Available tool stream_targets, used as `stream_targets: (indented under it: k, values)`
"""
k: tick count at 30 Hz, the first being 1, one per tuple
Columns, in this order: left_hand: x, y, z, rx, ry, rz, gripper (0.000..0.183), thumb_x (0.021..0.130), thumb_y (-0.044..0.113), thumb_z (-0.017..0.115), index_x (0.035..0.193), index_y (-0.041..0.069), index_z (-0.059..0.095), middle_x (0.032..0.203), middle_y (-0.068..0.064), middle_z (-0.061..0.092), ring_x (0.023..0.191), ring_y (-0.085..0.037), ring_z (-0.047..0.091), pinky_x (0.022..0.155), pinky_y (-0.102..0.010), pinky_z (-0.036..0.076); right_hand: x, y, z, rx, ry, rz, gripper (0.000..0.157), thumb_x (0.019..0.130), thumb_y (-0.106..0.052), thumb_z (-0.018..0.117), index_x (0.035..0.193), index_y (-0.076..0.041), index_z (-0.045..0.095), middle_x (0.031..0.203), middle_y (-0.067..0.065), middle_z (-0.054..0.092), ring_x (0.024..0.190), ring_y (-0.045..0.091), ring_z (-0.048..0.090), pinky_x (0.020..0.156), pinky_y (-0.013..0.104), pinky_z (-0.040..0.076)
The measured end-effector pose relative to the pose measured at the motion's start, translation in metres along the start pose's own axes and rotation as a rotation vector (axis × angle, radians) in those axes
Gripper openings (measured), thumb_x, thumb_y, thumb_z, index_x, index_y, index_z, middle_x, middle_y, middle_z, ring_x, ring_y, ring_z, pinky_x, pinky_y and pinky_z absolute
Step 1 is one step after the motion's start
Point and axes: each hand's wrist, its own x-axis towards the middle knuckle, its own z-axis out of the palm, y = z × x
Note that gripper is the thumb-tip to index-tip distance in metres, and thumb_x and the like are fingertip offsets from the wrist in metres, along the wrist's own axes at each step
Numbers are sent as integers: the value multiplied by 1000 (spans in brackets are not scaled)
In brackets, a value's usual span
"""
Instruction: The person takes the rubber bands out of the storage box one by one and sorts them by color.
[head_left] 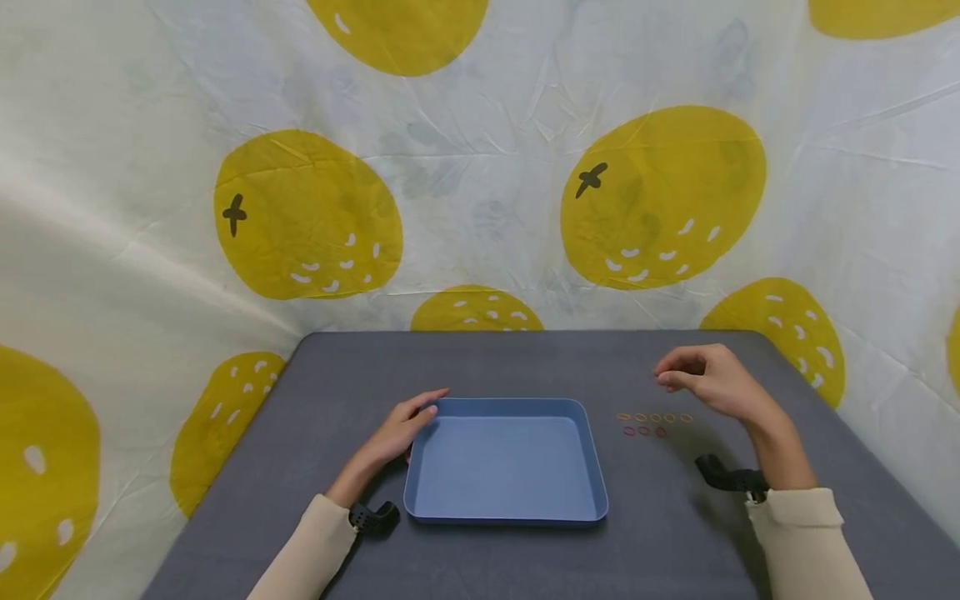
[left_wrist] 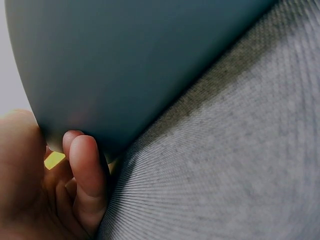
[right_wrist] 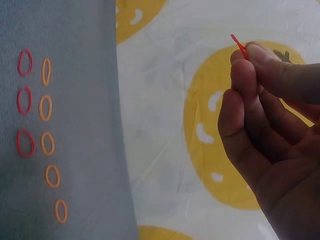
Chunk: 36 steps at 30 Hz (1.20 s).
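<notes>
My left hand holds the far left corner of a shallow blue tray, the thumb at the rim and curled fingers against the outer wall in the left wrist view. Raised above the table at the right, my right hand pinches a small red rubber band between thumb and fingertips. Below it lie two rows of small rubber bands: several orange ones in the farther row and three red ones in the nearer row.
A dark grey cloth-covered table carries the tray and the bands. Behind and beside it hangs a white curtain printed with big yellow fruit. Each wrist wears a black camera mount, one of them close to the tray's left side.
</notes>
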Motion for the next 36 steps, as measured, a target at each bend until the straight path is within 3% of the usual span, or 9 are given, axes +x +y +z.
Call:
stream_targets:
  k: [8, 15, 23, 27, 36]
  values:
    - [-7, 20, 1, -35, 13, 5, 40, 104, 23, 44, 144, 20, 46, 132, -14, 57, 34, -26, 41, 33, -40, 44, -3, 18, -8, 38, -56, 70, 14, 92, -22, 66, 96, -9, 71, 87, 4, 71, 73, 10, 65, 65, 27, 53]
    - [0, 1, 1, -22, 14, 4, 40, 103, 32, 44, 143, 30, 46, 140, -7, 52, 33, -24, 42, 33, -39, 43, -7, 35, -13, 105, -199, 117, 17, 93, -16, 65, 100, -2, 70, 90, 10, 70, 75, 16, 65, 68, 29, 55]
    - [1, 0, 1, -24, 0, 8, 40, 102, 39, 45, 142, 34, 47, 137, -7, 54, 34, -23, 43, 34, -42, 45, -5, 59, -10, 179, -309, 128, 24, 93, -11, 63, 103, 10, 66, 90, 22, 68, 75, 22, 67, 70, 36, 57]
    - [1, 1, 1, -13, 1, 10, 40, 103, 38, 44, 142, 34, 46, 137, -5, 54, 34, -22, 44, 35, -45, 46, -6, 63, -9, 190, -348, 124, 23, 91, -8, 64, 101, 12, 65, 88, 22, 68, 73, 21, 66, 67, 35, 57]
    - [1, 3, 1, -8, 0, 6, 40, 103, 35, 44, 143, 32, 46, 139, -5, 53, 33, -21, 43, 36, -47, 47, -6, 70, -4, 179, -397, 198, 18, 89, -1, 61, 101, 13, 66, 87, 17, 69, 72, 19, 66, 66, 34, 57]
